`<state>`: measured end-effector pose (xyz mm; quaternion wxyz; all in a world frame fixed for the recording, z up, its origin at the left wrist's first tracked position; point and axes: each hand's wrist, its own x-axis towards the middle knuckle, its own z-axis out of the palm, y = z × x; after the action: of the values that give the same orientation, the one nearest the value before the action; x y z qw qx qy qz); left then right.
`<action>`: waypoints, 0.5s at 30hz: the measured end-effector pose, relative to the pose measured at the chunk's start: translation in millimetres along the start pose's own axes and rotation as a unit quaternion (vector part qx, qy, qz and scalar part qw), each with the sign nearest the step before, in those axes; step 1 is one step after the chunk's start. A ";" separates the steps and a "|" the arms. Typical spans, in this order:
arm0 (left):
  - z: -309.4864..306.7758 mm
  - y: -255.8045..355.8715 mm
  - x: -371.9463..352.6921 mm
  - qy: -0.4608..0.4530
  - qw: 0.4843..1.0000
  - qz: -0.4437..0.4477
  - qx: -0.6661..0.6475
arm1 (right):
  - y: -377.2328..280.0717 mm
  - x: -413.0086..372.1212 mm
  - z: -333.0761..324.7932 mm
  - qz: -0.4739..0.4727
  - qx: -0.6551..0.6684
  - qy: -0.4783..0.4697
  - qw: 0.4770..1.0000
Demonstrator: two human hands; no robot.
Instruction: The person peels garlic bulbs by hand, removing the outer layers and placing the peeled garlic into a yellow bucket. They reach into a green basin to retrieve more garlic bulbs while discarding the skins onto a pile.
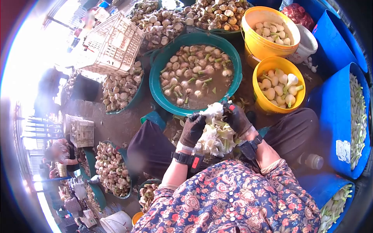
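My left hand (193, 130), in a dark glove, has its fingers curled in a pinch at the left side of a pale garlic bulb (213, 110). On the bulb's right side, my right hand (236, 118), also gloved, has its fingers closed around it. Below both hands, a heap of white and greenish peelings (217, 136) lies between my legs. Just beyond my hands stands a green tub (156, 90) of muddy water with garlic bulbs (194, 73) in it. To the right, a yellow bucket (274, 108) holds peeled white bulbs (279, 87).
Another yellow bucket (252, 40) and a white bucket (309, 44) stand at the back right. Blue containers (330, 124) line the right side. A white crate (112, 42) and tubs of unpeeled garlic (112, 169) are at left. A person (68, 155) works farther left.
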<state>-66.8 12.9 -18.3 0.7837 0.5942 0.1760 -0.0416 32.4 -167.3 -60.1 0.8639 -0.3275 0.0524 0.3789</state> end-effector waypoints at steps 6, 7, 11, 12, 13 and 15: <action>8.4 57.6 -39.6 -0.259 0.949 0.039 -0.176 | -26.5 -5.7 -0.2 0.113 0.230 0.042 0.966; 0.2 68.7 -40.4 -0.295 0.945 -0.014 -0.143 | -26.5 -5.6 -1.4 0.117 0.234 0.021 0.965; 14.3 65.0 -14.8 -0.075 0.925 -0.055 0.367 | -26.2 -3.0 16.4 0.137 0.233 0.070 0.960; 23.2 66.8 -6.8 -0.012 0.877 -0.042 0.478 | -20.6 -4.6 17.4 0.109 0.166 0.079 0.977; 31.5 62.7 1.0 0.010 0.891 -0.022 0.453 | -14.7 -7.9 17.8 0.078 0.099 0.089 0.988; 46.3 42.6 18.8 0.048 0.906 0.020 0.420 | -15.8 -15.1 28.4 0.043 -0.058 0.119 0.990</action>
<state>-27.0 -15.9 25.3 0.4529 0.8731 0.1675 -0.0676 28.1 -167.3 -24.5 0.8142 -0.4171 0.1464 0.3765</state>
